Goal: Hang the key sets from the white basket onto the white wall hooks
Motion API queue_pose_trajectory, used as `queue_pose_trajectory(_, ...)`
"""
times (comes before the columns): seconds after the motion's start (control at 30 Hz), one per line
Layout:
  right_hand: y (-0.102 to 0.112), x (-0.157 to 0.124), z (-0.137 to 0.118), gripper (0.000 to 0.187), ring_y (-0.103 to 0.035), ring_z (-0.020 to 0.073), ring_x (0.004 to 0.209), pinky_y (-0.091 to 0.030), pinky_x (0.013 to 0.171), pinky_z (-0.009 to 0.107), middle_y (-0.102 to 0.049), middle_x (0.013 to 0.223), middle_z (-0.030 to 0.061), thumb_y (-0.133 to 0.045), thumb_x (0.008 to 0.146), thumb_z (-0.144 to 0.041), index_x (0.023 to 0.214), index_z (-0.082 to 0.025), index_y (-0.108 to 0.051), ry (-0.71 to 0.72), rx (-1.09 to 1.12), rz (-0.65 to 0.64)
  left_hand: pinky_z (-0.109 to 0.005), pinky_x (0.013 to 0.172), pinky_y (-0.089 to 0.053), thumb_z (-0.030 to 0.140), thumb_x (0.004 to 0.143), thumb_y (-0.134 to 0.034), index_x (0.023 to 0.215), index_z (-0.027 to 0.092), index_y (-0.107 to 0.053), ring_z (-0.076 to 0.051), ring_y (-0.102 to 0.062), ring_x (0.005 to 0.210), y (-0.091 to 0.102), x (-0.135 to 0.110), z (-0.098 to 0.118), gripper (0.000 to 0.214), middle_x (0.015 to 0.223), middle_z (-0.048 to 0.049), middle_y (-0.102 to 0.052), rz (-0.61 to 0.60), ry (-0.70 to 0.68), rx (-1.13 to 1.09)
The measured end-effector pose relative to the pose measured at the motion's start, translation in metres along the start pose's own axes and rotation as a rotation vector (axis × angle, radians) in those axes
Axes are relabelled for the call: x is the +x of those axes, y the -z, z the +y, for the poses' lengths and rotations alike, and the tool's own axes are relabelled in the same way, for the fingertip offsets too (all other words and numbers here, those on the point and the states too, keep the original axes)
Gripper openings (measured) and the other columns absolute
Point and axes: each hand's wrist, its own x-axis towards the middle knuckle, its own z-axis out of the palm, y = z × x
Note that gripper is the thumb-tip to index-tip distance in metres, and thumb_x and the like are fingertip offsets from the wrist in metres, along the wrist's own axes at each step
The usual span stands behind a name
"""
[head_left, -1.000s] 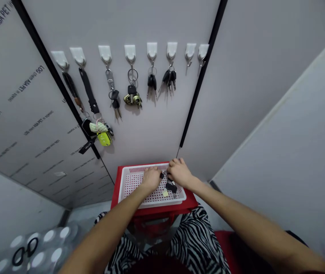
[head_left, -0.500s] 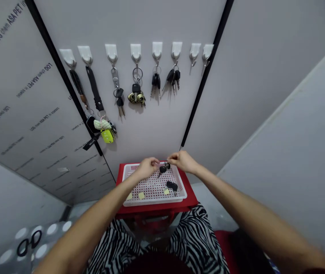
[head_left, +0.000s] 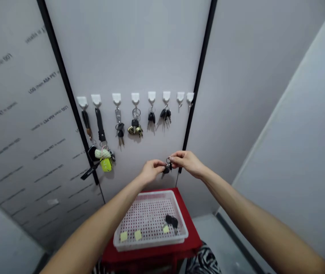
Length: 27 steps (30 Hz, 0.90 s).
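A small bunch of dark-headed keys (head_left: 166,169) on a metal ring is held up in front of the wall, above the far side of the basket. My right hand (head_left: 187,163) pinches the ring from the right. Fingers of my left hand (head_left: 151,169) are closed on the keys from the left. Below lies a white perforated plastic basket (head_left: 151,245), with another bunch of black keys (head_left: 171,220) at its right side and several pale yellow squares on its bottom.
Along the wall runs a row of white adhesive hooks (head_left: 135,97). Most carry keys, including a yellow-green key fob (head_left: 106,165); the two rightmost hooks (head_left: 181,96) hold nothing. The basket stands on a red stool (head_left: 189,224). Black strips (head_left: 200,72) edge the wall panel.
Both hands have lifted the keys up out of the basket, closer to the wall. The view has tilted upward, so hooks and basket appear lower in the picture.
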Motion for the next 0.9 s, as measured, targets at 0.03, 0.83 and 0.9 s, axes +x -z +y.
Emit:
queue_pose_trajectory(0.03, 0.005, 0.003, -0.009, 0.016, -0.046, 0.0034, 0.042, -0.040, 0.047, 0.018, -0.050, 0.048, -0.0033, -0.054, 0.056, -0.024, 0.063, -0.010, -0.051, 0.027, 0.022, 0.034, -0.023, 0.068, -0.040, 0.009, 0.063, -0.045, 0.076, 0.009, -0.054, -0.009, -0.052, 0.066, -0.002, 0.006, 0.010, 0.016, 0.075, -0.0045, -0.060, 0.019, -0.037, 0.013)
queue_pose_trajectory(0.83, 0.052, 0.074, -0.055, 0.027, -0.051, 0.0033, 0.058, -0.039, 0.056, 0.018, -0.053, 0.074, 0.0032, -0.029, 0.072, -0.016, 0.086, -0.005, -0.049, 0.309, -0.324, 0.666, -0.021, 0.070, -0.038, 0.013, 0.063, -0.045, 0.095, 0.012, -0.048, -0.009, -0.049, 0.074, -0.013, 0.015, 0.026, 0.033, 0.090, -0.0044, -0.054, 0.071, -0.209, 0.533)
queue_pose_trajectory(0.9, 0.042, 0.052, -0.026, 0.028, -0.050, 0.0052, 0.067, -0.038, 0.062, 0.019, -0.054, 0.081, 0.0049, -0.031, 0.071, -0.015, 0.090, -0.004, -0.049, 0.346, -0.512, 0.570, -0.021, 0.070, -0.037, 0.014, 0.063, -0.044, 0.092, 0.012, -0.050, -0.010, -0.049, 0.075, -0.013, -0.011, -0.018, 0.030, 0.088, -0.0043, -0.055, -0.068, -0.123, 0.577)
